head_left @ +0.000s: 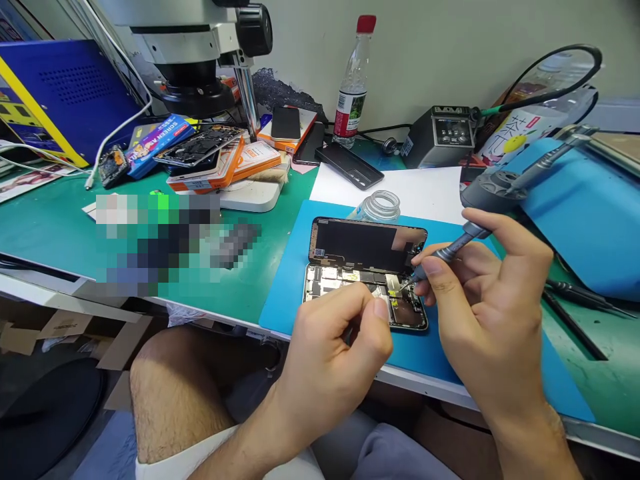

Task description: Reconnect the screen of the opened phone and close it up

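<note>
An opened smartphone (320, 281) lies on the blue mat (285, 280), its insides bare and its screen (363, 243) tilted up along the far side. My right hand (493, 313) grips a grey screwdriver (454, 248) between thumb and fingers, the index finger raised against its upper part. The thin tip points down at the phone's board, on the right side near some yellow marks. Over the near edge of the phone, my left hand (340, 347) is closed with thumb against fingers. Whatever it may pinch is hidden, and it covers part of the phone.
Just beyond the phone stands a glass jar (383, 207). A black phone (350, 165) and a water bottle (351, 87) are farther back. A microscope (195, 60) overhangs stacked phone parts at left. Tweezers (590, 297) and a blue bag-like object (575, 220) lie at right.
</note>
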Action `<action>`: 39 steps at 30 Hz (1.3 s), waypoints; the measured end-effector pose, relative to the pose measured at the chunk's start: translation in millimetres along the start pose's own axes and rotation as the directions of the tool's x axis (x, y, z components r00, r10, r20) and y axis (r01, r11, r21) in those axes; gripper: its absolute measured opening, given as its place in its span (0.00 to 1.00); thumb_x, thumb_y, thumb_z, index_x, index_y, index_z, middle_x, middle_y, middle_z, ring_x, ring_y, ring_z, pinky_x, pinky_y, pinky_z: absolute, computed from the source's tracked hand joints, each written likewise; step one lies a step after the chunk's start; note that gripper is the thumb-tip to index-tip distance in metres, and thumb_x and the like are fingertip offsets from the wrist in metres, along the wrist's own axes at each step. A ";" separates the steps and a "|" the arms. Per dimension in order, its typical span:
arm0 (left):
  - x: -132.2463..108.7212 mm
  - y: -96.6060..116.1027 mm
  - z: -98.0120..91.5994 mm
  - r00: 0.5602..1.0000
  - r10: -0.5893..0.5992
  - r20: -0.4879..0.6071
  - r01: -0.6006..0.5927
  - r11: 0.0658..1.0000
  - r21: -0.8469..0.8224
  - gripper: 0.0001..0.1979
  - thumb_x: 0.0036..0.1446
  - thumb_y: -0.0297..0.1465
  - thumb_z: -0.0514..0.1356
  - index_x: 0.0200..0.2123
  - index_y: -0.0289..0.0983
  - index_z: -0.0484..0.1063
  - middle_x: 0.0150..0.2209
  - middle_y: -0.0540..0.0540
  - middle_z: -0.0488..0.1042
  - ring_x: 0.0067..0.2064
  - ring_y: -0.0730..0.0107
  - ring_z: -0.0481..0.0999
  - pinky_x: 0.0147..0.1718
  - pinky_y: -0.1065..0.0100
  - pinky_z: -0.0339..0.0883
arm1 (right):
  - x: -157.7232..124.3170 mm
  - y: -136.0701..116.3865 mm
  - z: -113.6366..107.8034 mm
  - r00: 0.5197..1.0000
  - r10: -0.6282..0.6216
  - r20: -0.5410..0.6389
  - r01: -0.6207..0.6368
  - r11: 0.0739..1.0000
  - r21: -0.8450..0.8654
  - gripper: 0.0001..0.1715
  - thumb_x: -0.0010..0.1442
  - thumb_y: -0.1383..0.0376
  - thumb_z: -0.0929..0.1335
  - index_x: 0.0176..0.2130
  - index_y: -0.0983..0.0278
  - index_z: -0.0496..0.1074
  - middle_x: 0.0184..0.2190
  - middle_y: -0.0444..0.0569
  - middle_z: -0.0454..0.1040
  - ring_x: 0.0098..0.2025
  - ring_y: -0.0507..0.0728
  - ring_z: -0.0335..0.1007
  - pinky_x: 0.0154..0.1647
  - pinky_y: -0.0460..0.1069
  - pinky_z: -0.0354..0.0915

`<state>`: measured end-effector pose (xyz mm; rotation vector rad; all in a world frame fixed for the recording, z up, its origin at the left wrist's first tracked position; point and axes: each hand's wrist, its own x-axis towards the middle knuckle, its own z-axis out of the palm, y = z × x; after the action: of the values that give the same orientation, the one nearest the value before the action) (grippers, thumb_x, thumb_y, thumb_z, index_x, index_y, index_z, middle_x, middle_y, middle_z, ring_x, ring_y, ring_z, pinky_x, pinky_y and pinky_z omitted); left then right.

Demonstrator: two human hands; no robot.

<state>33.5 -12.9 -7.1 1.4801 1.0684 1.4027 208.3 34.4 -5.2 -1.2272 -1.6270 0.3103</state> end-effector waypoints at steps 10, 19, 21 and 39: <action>-1.9 0.7 1.4 0.999 0.039 -0.001 -0.039 0.999 -0.026 0.21 0.74 0.26 0.58 0.26 0.39 0.56 0.24 0.56 0.58 0.27 0.76 0.57 0.27 0.67 0.50 | -3.2 -7.3 -3.0 0.965 -0.252 -0.067 0.237 0.955 -0.180 0.32 0.70 0.67 0.72 0.69 0.48 0.69 0.58 0.49 0.81 0.50 0.61 0.83 0.48 0.59 0.79; -1.5 0.2 1.3 0.999 0.034 -0.004 -0.035 0.999 -0.012 0.21 0.73 0.25 0.58 0.27 0.39 0.55 0.25 0.56 0.57 0.27 0.76 0.57 0.27 0.67 0.50 | 3.7 -4.8 -4.6 0.915 -0.373 -0.155 0.342 0.920 -0.192 0.32 0.68 0.73 0.71 0.64 0.46 0.76 0.53 0.45 0.84 0.51 0.61 0.82 0.50 0.62 0.78; -1.9 0.1 0.8 0.999 0.035 -0.005 -0.035 0.999 -0.008 0.21 0.73 0.25 0.58 0.27 0.39 0.55 0.25 0.56 0.57 0.27 0.76 0.57 0.27 0.67 0.50 | 2.7 -5.4 -4.0 0.909 -0.392 -0.141 0.357 0.908 -0.221 0.33 0.67 0.73 0.72 0.65 0.46 0.75 0.53 0.45 0.84 0.51 0.62 0.82 0.52 0.64 0.78; -0.9 -2.9 2.4 0.980 0.195 0.049 -0.197 0.978 0.061 0.17 0.71 0.26 0.59 0.28 0.40 0.58 0.25 0.55 0.59 0.26 0.75 0.59 0.28 0.66 0.52 | 0.3 -11.7 -2.9 0.939 -0.267 -0.219 0.237 0.959 -0.156 0.26 0.68 0.67 0.74 0.61 0.47 0.79 0.51 0.45 0.84 0.47 0.61 0.82 0.51 0.62 0.77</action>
<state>35.7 -12.8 -10.2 1.6939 0.9707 1.4754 204.2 28.5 4.4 -1.0867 -1.5895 -0.1015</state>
